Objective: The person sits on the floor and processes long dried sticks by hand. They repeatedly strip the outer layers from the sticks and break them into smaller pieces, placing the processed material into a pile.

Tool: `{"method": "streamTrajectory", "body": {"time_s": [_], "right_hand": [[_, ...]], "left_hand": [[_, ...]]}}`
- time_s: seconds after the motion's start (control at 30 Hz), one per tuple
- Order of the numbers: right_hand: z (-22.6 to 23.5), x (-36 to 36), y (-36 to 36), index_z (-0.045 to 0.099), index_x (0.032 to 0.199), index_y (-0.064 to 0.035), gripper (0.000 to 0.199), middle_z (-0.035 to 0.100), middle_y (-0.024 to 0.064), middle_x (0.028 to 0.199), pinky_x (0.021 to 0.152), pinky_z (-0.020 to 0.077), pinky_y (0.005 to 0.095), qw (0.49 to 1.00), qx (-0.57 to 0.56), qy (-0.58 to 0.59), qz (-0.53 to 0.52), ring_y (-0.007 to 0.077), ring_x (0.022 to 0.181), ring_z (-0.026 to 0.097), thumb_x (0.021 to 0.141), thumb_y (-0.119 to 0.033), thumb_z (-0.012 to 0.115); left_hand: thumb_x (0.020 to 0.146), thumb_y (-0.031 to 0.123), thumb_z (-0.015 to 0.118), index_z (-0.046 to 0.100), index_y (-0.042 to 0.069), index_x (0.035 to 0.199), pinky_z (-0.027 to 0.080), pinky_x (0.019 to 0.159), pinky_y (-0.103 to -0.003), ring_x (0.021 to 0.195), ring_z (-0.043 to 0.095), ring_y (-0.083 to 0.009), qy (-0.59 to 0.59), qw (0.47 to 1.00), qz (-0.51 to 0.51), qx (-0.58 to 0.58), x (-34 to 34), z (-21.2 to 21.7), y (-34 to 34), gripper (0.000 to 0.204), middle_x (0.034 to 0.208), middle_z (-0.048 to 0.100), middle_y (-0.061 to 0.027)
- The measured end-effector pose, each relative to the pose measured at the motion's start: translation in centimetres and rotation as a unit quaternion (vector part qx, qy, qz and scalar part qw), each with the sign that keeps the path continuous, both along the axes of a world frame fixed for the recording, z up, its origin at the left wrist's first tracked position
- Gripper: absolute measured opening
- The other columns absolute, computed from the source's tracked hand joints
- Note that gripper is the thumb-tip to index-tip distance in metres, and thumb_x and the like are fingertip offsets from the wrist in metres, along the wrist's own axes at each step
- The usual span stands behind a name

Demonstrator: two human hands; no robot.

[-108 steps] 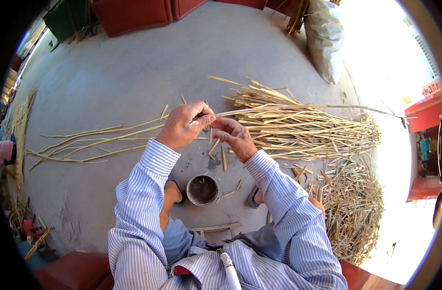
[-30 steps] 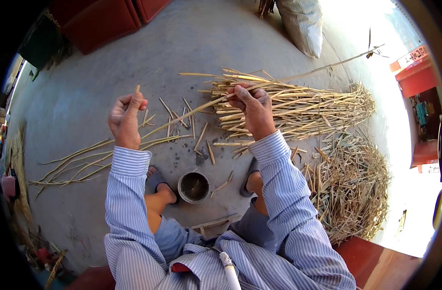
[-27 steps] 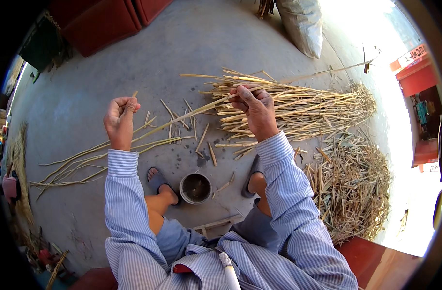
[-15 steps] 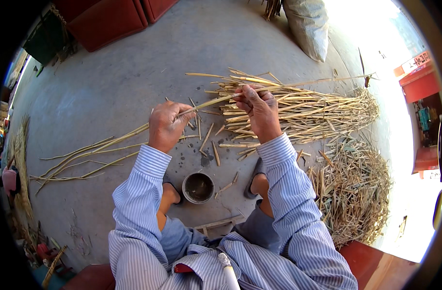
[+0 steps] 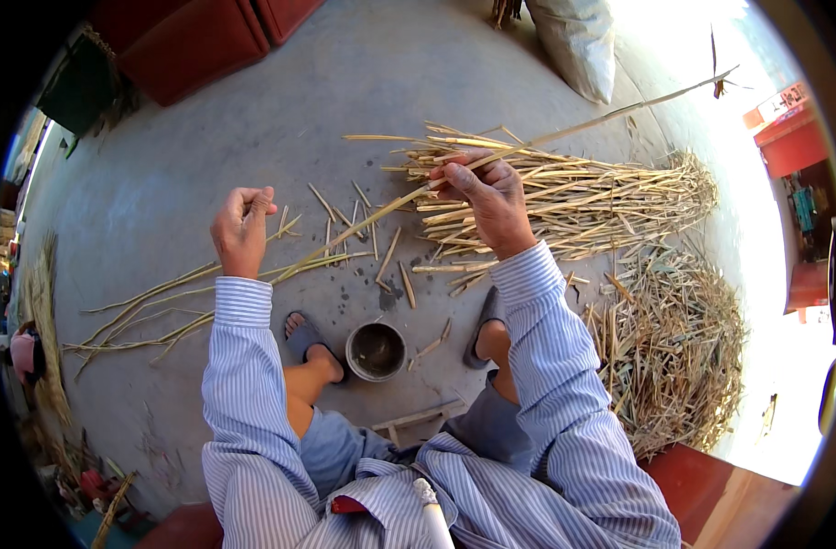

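Note:
My right hand (image 5: 491, 197) grips a long, thin, yellowish reed stalk (image 5: 619, 113) between thumb and fingers. The stalk slants from the floor at lower left up to a brown, leafy tip at upper right. My left hand (image 5: 241, 233) is off to the left, apart from the stalk, its thumb pressed against curled fingers. Whatever it may hold is hidden. Several peeled thin stalks (image 5: 152, 309) lie on the floor beyond my left wrist. Beneath and behind my right hand rests a thick bundle of straw-coloured stalks (image 5: 582, 206).
A heap of dry husks (image 5: 674, 357) lies right of my right arm. Between my feet stands a round grey bowl (image 5: 402, 351), with short stalk offcuts (image 5: 388, 259) scattered ahead of it. Red armchairs (image 5: 189, 55) and a whitish sack (image 5: 578, 46) stand at the far side.
My left hand has left the stalk and moved left. The stalk's far tip has swung upward and right, while my right hand keeps its hold in nearly the same place.

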State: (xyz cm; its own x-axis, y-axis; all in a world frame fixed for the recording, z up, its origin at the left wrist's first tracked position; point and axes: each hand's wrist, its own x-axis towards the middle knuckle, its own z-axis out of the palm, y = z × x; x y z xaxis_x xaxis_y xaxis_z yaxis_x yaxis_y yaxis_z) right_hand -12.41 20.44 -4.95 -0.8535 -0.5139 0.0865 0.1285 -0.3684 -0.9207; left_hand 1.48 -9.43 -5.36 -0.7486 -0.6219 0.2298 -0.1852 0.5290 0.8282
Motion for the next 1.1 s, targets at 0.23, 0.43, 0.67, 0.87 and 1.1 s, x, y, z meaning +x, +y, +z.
{"method": "streamTrajectory", "body": {"time_s": [0.23, 0.43, 0.67, 0.87, 1.1], "right_hand": [[-0.3, 0.3, -0.4, 0.062, 0.104, 0.0001, 0.021, 0.070, 0.0121, 0.095, 0.071, 0.0575, 0.0268, 0.999, 0.011, -0.021, -0.043, 0.0166, 0.083, 0.068, 0.092, -0.017, 0.066], [-0.6, 0.3, -0.9, 0.060, 0.105, -0.0003, 0.022, 0.070, 0.0126, 0.096, 0.069, 0.0570, 0.0257, 0.999, 0.013, -0.028, -0.033, 0.0168, 0.083, 0.068, 0.093, -0.018, 0.064], [-0.8, 0.6, -1.5, 0.059, 0.104, -0.0010, 0.021, 0.070, 0.0125, 0.097, 0.070, 0.0569, 0.0266, 0.998, 0.006, -0.047, -0.046, 0.0185, 0.085, 0.069, 0.094, -0.019, 0.062], [-0.7, 1.6, -2.2, 0.060, 0.106, -0.0031, 0.021, 0.069, 0.0128, 0.102, 0.074, 0.0569, 0.0284, 0.998, -0.022, -0.063, -0.014, 0.0188, 0.089, 0.068, 0.095, -0.021, 0.062], [-0.6, 2.5, -3.1, 0.060, 0.106, -0.0018, 0.024, 0.069, 0.0122, 0.102, 0.073, 0.0563, 0.0287, 0.998, 0.008, -0.055, -0.016, 0.0182, 0.088, 0.068, 0.094, -0.023, 0.063]], "left_hand": [[0.091, 0.031, 0.066, 0.067, 0.001, 0.091, 0.047, 0.067, -0.028, 0.073, 0.063, -0.0125, -0.079, 0.936, -0.309, 0.147, -0.4, 0.1, 4.2, 0.030, 0.078, 0.067, -0.0088], [0.087, 0.024, 0.068, 0.063, 0.002, 0.081, 0.047, 0.060, -0.033, 0.067, 0.064, -0.0176, -0.098, 0.951, -0.292, 0.017, -0.4, -1.4, 4.4, 0.023, 0.071, 0.065, -0.0089], [0.079, 0.030, 0.072, 0.056, 0.005, 0.076, 0.042, 0.056, -0.046, 0.062, 0.057, -0.0372, -0.133, 0.898, -0.227, -0.353, -0.6, -2.0, 3.8, 0.030, 0.067, 0.060, -0.0134], [0.083, 0.036, 0.069, 0.066, 0.006, 0.086, 0.043, 0.060, -0.040, 0.064, 0.061, -0.0299, 0.024, 0.936, -0.239, -0.257, -1.6, -1.2, 6.5, 0.031, 0.069, 0.065, -0.0104], [0.085, 0.028, 0.067, 0.066, 0.006, 0.085, 0.046, 0.062, -0.042, 0.066, 0.062, -0.0302, 0.036, 0.960, -0.217, -0.174, -2.6, 0.1, 8.0, 0.022, 0.074, 0.066, -0.0101]]}}
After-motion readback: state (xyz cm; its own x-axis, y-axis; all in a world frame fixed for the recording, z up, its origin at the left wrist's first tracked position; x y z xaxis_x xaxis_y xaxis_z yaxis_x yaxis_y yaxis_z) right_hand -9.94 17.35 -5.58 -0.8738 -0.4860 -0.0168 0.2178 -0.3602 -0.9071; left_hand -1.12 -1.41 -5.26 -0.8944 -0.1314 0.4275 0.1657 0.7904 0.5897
